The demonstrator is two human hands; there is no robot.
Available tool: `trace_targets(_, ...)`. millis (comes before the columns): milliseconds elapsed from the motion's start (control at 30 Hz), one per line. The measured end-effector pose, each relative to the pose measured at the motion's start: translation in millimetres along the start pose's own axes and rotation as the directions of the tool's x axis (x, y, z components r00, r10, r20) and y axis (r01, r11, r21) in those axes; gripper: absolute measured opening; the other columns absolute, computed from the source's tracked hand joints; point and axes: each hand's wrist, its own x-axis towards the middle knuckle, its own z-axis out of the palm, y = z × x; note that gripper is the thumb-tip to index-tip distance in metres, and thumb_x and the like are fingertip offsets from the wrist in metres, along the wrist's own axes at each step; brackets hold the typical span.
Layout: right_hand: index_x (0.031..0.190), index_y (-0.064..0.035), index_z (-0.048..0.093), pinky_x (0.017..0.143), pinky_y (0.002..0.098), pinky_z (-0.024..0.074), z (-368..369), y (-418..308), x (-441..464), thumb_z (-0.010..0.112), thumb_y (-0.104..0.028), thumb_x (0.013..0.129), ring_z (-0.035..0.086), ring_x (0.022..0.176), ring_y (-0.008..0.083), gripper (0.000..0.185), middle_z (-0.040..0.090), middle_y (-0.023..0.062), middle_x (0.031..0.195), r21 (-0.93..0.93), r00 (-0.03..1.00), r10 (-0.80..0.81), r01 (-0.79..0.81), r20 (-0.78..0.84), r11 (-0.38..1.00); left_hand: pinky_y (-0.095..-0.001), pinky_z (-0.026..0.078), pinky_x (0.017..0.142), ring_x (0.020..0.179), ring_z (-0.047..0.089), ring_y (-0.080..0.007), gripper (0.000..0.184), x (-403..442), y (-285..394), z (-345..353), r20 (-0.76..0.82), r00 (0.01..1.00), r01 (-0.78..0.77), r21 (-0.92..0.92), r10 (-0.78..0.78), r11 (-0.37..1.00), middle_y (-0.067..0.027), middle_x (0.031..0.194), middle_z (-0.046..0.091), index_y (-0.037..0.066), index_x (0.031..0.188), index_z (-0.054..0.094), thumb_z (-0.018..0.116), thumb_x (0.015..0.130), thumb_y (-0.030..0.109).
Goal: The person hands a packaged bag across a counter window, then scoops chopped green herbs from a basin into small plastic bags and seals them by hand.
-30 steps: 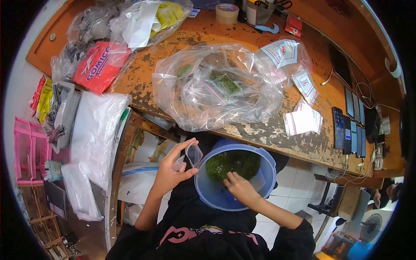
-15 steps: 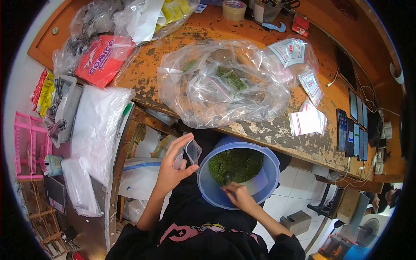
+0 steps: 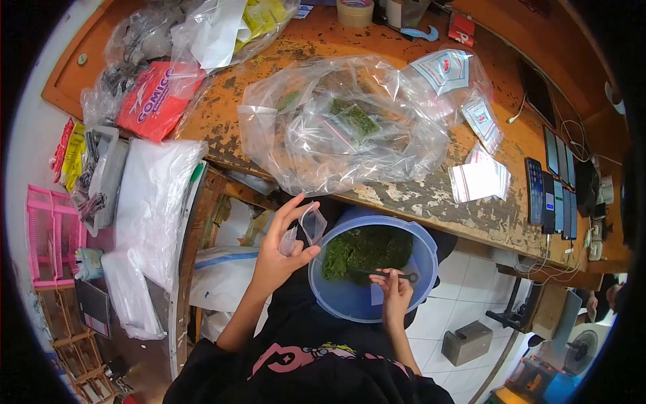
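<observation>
My left hand holds a small clear plastic bag by its edges, its mouth spread, beside the left rim of a blue bucket. Inside the bucket lies a heap of fine green flakes. My right hand is over the bucket's near right side, fingers closed round a dark spoon. The spoon lies roughly level, its far end at the flakes and its handle end pointing right. A pale slip shows against the bucket's inner wall.
On the worn wooden table lies a large clear bag with a green-filled packet in it. Small zip bags and several phones are to the right. Plastic sheets and a pink rack stand left.
My right hand has moved right and turned, and the spoon has swung from pointing into the flakes to nearly level. My left hand and the bag have shifted slightly up and right.
</observation>
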Motion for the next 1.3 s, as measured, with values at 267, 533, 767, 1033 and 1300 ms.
trace_targets(267,0.095,0.0089,0.054,0.074,0.0324,0.0546,-0.3,5.2,2.1,0.044,-0.019,0.098,0.067,0.079,0.0271,0.029,0.062,0.0216,0.095,0.023,1.0,0.022,-0.022,0.004,0.999,-0.0138,0.029,0.052,0.055,0.03,0.0003,0.086,-1.1,-3.1,-0.9,0.007,1.0,-0.024,-0.069,0.024,0.997,-0.0101,0.137,0.046,0.006,0.141,0.026,0.075,0.071,0.001)
trace_targets(533,0.095,0.0087,0.053,0.073,0.0322,0.0544,9.0,7.1,-3.1,0.045,-0.018,0.098,0.067,0.077,0.0262,0.028,0.063,0.0221,0.094,0.063,0.997,-0.004,0.009,-0.076,0.998,-0.0128,0.029,0.051,0.053,0.03,0.0007,0.091,-3.3,-5.0,-1.1,0.004,0.999,-0.049,-0.116,0.05,0.992,-0.013,0.137,0.047,0.006,0.14,0.026,0.078,0.066,-0.002)
trace_targets(767,0.095,0.0091,0.053,0.071,0.033,0.0545,10.5,-7.9,-15.9,0.045,-0.017,0.098,0.067,0.076,0.0272,0.027,0.063,0.0214,0.091,0.094,0.995,-0.043,0.051,-0.086,0.994,-0.0124,0.03,0.051,0.055,0.032,0.0015,0.087,-3.2,-6.3,4.7,-0.01,0.999,-0.053,-0.125,0.052,0.991,-0.014,0.134,0.049,0.006,0.139,0.028,0.077,0.067,-0.003)
trace_targets(1033,0.084,0.008,0.049,0.043,0.0303,0.0508,-10.2,-134.8,-48.6,0.041,-0.014,0.097,0.06,0.051,0.0246,0.027,0.056,0.0202,0.078,-0.188,0.826,-0.52,0.487,-0.219,0.853,-0.013,0.034,0.055,0.06,0.039,0.0004,0.085,-1.2,-15.7,36.4,0.209,0.976,-0.076,0.063,0.061,0.995,-0.0142,0.13,0.053,0.006,0.138,0.028,0.076,0.068,-0.003)
trace_targets(1300,0.085,0.0072,0.047,0.045,0.0303,0.0519,0.2,-205.3,-51.5,0.039,-0.011,0.097,0.059,0.051,0.0227,0.023,0.056,0.0217,0.077,-0.3,0.735,-0.678,0.649,0.009,0.699,-0.0309,0.042,0.097,0.115,0.054,-0.0216,0.084,0.5,-17.9,68.1,0.415,0.91,-0.14,0.273,0.015,0.952,-0.0114,0.129,0.055,0.005,0.137,0.027,0.076,0.069,0.002)
